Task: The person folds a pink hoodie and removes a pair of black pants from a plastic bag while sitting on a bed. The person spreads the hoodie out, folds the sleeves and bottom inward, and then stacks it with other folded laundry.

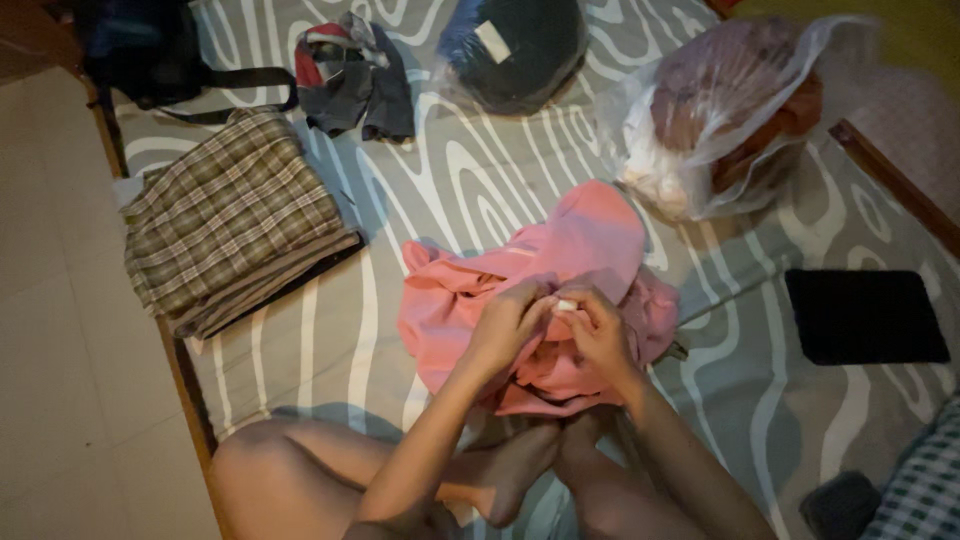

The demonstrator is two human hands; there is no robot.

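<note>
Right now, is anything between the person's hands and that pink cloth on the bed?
Nothing visible does. The left hand and the right hand already rest on the pink cloth, pinching a small white piece at its top.

Dim light falls on a grey wave-patterned bed sheet (330, 340) with wooden frame (185, 385) beside pale tiled floor (60, 330).

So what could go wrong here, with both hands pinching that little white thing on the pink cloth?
The small white piece is pinched between the left hand and right hand; if it slips, it could vanish into the folds of the crumpled pink garment. The light is dim, so fine work may go astray. The garment lies close to the legs and could get tugged.
</note>
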